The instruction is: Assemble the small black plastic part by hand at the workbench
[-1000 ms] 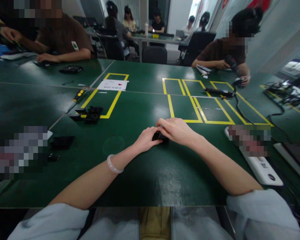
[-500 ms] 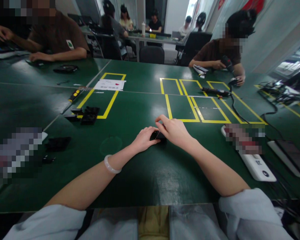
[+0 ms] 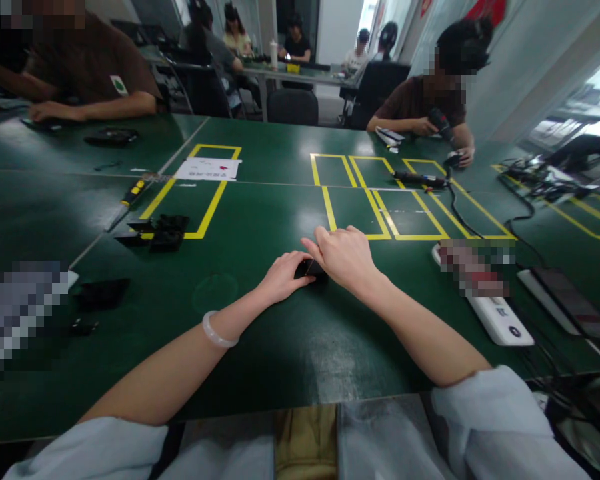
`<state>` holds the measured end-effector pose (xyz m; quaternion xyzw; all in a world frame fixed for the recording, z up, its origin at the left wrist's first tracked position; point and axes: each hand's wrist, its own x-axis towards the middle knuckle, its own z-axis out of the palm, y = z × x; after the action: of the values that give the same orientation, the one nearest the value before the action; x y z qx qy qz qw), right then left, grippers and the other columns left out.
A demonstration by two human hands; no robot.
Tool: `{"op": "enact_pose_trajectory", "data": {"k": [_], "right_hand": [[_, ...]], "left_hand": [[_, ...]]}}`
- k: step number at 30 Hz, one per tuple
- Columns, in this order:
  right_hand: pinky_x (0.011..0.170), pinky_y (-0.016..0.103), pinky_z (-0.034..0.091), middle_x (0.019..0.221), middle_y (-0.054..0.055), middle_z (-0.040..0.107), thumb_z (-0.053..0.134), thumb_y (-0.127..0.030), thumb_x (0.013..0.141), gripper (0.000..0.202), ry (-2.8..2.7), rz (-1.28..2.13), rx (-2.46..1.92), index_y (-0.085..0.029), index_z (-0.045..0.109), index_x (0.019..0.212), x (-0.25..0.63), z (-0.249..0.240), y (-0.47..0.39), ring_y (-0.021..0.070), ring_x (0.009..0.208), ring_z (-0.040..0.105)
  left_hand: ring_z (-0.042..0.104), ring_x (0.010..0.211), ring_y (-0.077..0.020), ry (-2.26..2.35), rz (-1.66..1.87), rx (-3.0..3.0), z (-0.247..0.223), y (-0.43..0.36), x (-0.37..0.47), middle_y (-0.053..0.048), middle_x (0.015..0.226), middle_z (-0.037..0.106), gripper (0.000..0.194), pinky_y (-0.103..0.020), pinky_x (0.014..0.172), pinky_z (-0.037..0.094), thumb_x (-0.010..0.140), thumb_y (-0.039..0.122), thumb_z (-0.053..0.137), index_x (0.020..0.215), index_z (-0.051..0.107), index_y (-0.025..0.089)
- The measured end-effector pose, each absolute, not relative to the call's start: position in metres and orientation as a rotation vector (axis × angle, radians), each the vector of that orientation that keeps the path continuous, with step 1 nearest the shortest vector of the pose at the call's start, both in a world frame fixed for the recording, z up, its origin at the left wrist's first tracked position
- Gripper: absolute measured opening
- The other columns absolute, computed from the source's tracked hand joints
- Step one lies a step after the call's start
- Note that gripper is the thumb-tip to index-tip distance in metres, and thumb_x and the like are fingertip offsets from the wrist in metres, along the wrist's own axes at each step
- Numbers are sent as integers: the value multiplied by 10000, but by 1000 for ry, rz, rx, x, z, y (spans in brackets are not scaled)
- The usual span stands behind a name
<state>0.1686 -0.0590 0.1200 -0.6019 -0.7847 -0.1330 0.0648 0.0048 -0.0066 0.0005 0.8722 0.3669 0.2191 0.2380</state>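
Observation:
A small black part [image 3: 314,269] lies on the green tabletop in front of me, partly hidden by my fingers. My left hand [image 3: 284,278] is closed around its left side, thumb at the near edge and fingers at the far edge. Above its right side is my right hand [image 3: 347,257], fingers curled in and thumb pointing left. Whatever the right fingers grip, if anything, is hidden. A thin light line shows on the part between the two hands.
Black parts [image 3: 167,233] and a yellow-black screwdriver [image 3: 133,193] lie to the left. A paper label [image 3: 209,169] sits across yellow tape. On the right are a white power bank [image 3: 500,323], cables and a black tool [image 3: 420,180]. Co-workers sit opposite.
My right hand has rolled over, its fingers more curled and its back now facing up. My left hand keeps hold of the black part. The whole view has shifted slightly.

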Motion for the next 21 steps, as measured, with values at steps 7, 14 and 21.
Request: {"op": "enact_pose_trajectory", "data": {"k": [7, 14, 21], "right_hand": [[687, 332, 332, 763, 143, 759, 239, -444, 1082, 594, -2355, -404, -1839, -146, 704, 861, 173, 116, -54, 233, 713, 704], [660, 321, 311, 813, 123, 768, 248, -382, 1075, 529, -2392, -364, -1783, -158, 699, 914, 173, 113, -50, 210, 717, 691], [629, 310, 280, 871, 110, 770, 259, -395, 1081, 501, -2474, -321, -1765, -162, 691, 982, 173, 118, -47, 205, 749, 687]], "left_hand": [[612, 1041, -302, 1010, 582, 2397, 6, -9, 5, -72, 1129, 666, 321, -432, 903, 473, 890, 366, 708, 1153, 614, 208], [612, 1067, -303, 998, 593, 2391, 5, -8, 5, -80, 1169, 663, 373, -442, 939, 471, 887, 355, 711, 1209, 594, 207], [619, 1080, -313, 1003, 587, 2395, 4, -7, 5, -88, 1213, 668, 412, -458, 949, 477, 881, 367, 719, 1239, 588, 209]]}}
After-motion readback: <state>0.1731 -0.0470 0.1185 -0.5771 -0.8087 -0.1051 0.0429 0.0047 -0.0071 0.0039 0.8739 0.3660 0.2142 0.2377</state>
